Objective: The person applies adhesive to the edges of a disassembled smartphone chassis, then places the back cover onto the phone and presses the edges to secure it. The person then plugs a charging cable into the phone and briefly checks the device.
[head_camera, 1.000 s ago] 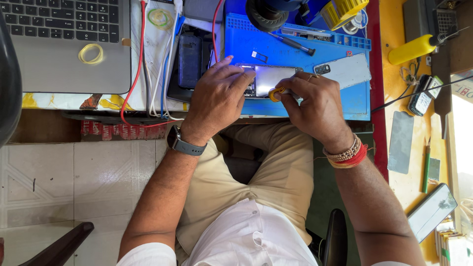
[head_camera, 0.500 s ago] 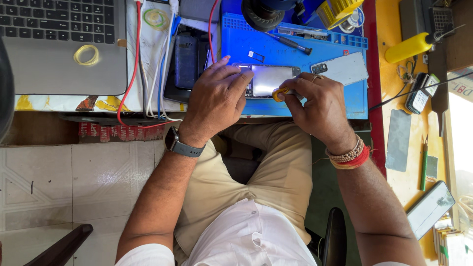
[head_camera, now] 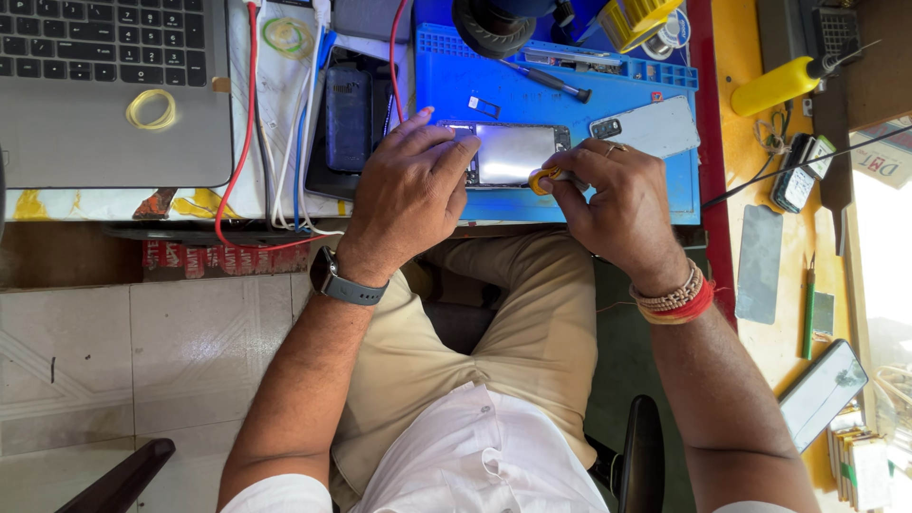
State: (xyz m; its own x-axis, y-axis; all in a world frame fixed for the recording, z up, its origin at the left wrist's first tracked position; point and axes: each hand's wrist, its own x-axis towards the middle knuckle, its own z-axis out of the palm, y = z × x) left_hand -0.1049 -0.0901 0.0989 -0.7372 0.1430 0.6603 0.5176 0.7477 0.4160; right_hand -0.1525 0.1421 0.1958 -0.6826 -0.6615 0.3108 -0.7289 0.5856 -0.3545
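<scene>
An opened phone with a shiny metal inside lies on a blue work mat. My left hand presses down on the phone's left end, fingers spread over it. My right hand grips a small yellow-handled tool whose tip touches the phone's near edge. A grey back cover lies on the mat just right of the phone. A grey watch sits on my left wrist and red and beaded bands on my right wrist.
A laptop with a yellow rubber band stands at the left. Red, white and blue cables and a dark phone lie between laptop and mat. A yellow screwdriver, a dark glass panel and another phone lie on the yellow bench at right.
Both hands stay on the phone. My right hand and the yellow tool have shifted slightly along the phone's near edge.
</scene>
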